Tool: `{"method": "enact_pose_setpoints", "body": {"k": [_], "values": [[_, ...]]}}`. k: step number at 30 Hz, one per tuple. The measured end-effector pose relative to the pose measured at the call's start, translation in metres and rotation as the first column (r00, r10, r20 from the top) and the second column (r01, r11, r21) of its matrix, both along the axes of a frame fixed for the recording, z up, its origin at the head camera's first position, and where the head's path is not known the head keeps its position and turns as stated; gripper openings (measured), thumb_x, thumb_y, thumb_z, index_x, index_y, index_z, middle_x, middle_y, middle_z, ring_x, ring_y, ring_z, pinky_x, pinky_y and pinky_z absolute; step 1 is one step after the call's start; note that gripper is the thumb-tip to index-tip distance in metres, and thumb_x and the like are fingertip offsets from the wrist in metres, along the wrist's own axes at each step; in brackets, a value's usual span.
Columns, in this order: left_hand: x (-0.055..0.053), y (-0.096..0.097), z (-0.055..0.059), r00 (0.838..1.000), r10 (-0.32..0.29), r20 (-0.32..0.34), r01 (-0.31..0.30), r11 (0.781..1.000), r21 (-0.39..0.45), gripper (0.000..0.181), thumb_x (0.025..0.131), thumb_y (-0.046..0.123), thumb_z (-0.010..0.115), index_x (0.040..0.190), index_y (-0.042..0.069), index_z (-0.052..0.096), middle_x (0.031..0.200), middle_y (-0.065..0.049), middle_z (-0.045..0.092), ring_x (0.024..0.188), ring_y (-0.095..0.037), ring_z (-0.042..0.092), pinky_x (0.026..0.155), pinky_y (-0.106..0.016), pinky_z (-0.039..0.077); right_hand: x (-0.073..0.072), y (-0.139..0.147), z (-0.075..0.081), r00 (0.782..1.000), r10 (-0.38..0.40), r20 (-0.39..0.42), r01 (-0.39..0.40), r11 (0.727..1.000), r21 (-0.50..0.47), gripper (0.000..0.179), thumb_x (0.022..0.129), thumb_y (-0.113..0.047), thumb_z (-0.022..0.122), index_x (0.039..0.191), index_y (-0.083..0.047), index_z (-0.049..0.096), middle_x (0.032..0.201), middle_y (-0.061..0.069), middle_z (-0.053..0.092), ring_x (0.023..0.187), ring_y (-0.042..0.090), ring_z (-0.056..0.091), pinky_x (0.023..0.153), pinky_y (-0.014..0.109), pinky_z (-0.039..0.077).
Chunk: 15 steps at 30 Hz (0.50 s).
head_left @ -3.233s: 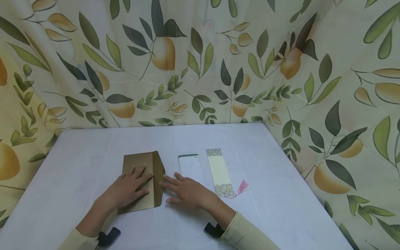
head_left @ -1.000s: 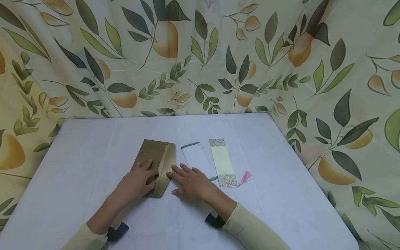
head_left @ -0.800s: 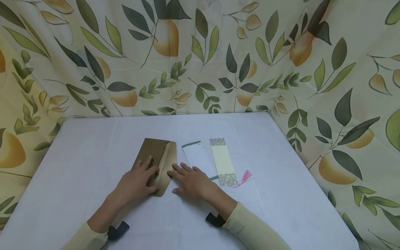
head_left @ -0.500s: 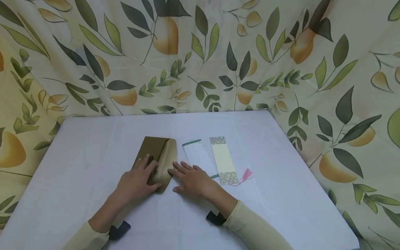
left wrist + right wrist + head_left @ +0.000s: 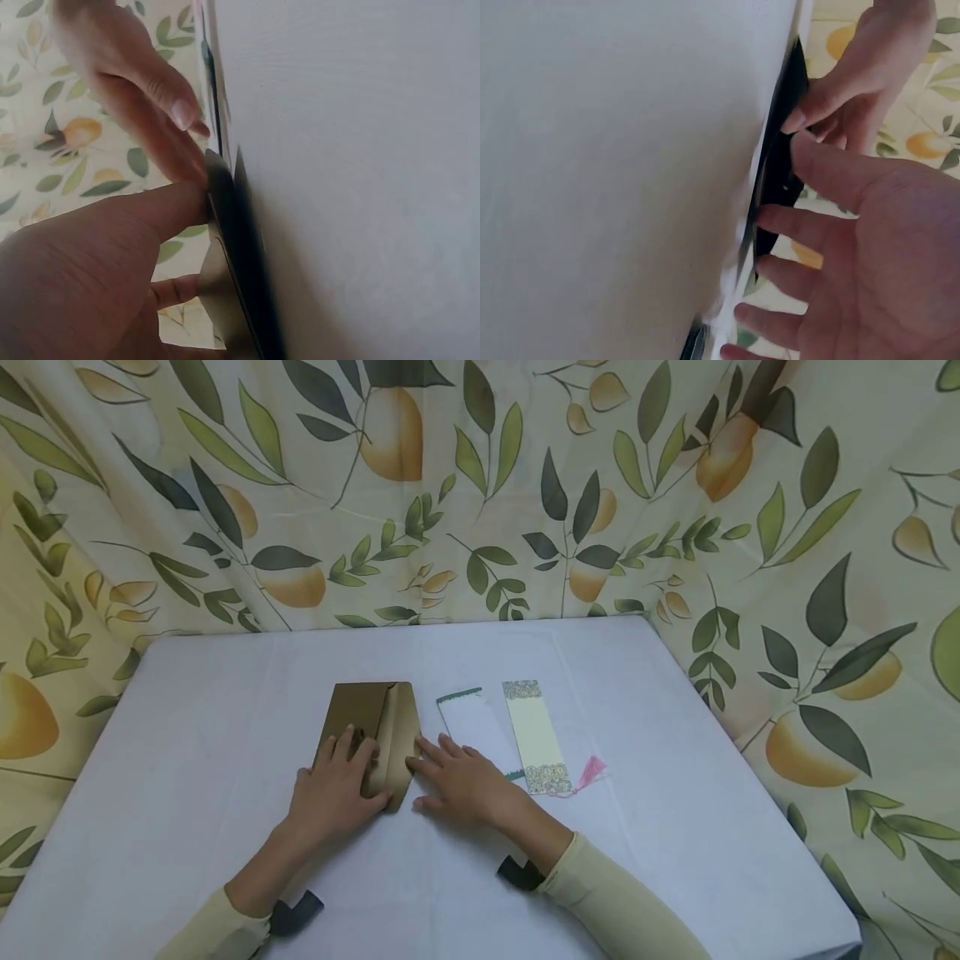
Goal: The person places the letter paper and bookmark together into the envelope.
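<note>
A brown envelope lies on the white table, its paler flap on the right side. My left hand rests on the envelope's body with fingers spread and the thumb near its lower edge. In the left wrist view the envelope appears nearly edge-on beside the thumb. My right hand has its fingers extended, with fingertips right at the flap's outer edge. The right wrist view shows this hand's spread fingers along the envelope. Neither hand grips anything.
To the right lies a white card with green ends, partly overlapped by my right hand. Beside it is a cream bookmark with patterned ends and a pink tassel. A fruit-and-leaf patterned curtain surrounds the table.
Since the earliest frame, the envelope has turned and shifted rightward, and its paler flap face now shows. The left hand has moved right with it. More of the white card's lower end shows.
</note>
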State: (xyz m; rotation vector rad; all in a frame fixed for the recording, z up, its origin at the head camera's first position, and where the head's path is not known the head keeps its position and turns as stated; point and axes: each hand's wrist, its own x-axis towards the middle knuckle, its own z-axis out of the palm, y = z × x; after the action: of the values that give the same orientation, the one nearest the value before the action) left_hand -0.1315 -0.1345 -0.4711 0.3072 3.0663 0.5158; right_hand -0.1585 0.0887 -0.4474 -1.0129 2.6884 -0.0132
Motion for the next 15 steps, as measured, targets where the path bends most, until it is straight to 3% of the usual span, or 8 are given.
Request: {"method": "enact_pose_setpoints", "body": {"k": [6, 9, 11, 15], "values": [[-0.001, 0.0, 0.0, 1.0, 0.002, 0.021, -0.001, 1.0, -0.012, 0.065, 0.086, 0.044, 0.079, 0.139, 0.014, 0.055, 0.159, -0.031, 0.032, 0.142, -0.055, 0.031, 0.084, -0.079, 0.042, -0.01, 0.008, 0.012, 0.999, -0.011, -0.037, 0.009, 0.999, -0.044, 0.062, 0.106, -0.052, 0.052, 0.157, -0.016, 0.046, 0.168, 0.007, 0.028, 0.152, 0.034, 0.028, 0.116, 0.049, 0.033], [-0.001, 0.001, 0.001, 1.0, 0.003, 0.026, -0.003, 1.0, -0.007, 0.066, 0.086, 0.045, 0.078, 0.14, 0.014, 0.055, 0.16, -0.031, 0.031, 0.143, -0.054, 0.03, 0.086, -0.079, 0.041, -0.018, 0.019, 0.02, 0.993, -0.107, -0.057, 0.098, 0.985, -0.145, 0.056, 0.106, -0.045, 0.056, 0.149, -0.009, 0.054, 0.156, 0.01, 0.049, 0.142, 0.032, 0.046, 0.109, 0.047, 0.042], [-0.001, 0.001, 0.002, 1.0, 0.006, 0.029, -0.006, 1.0, 0.001, 0.067, 0.086, 0.046, 0.078, 0.14, 0.014, 0.055, 0.16, -0.031, 0.03, 0.143, -0.054, 0.03, 0.087, -0.079, 0.04, -0.024, 0.029, 0.027, 0.977, -0.206, -0.058, 0.186, 0.953, -0.241, 0.047, 0.105, -0.038, 0.061, 0.14, -0.007, 0.061, 0.141, 0.011, 0.062, 0.128, 0.031, 0.06, 0.1, 0.046, 0.051], [0.001, 0.002, 0.004, 0.999, 0.019, 0.037, -0.019, 1.0, 0.004, 0.067, 0.087, 0.045, 0.076, 0.141, 0.013, 0.054, 0.16, -0.031, 0.031, 0.143, -0.054, 0.03, 0.087, -0.079, 0.04, -0.034, 0.049, 0.04, 0.918, -0.395, -0.025, 0.35, 0.84, -0.416, 0.033, 0.102, -0.028, 0.068, 0.125, -0.005, 0.07, 0.114, 0.008, 0.075, 0.1, 0.026, 0.071, 0.079, 0.043, 0.057]]}}
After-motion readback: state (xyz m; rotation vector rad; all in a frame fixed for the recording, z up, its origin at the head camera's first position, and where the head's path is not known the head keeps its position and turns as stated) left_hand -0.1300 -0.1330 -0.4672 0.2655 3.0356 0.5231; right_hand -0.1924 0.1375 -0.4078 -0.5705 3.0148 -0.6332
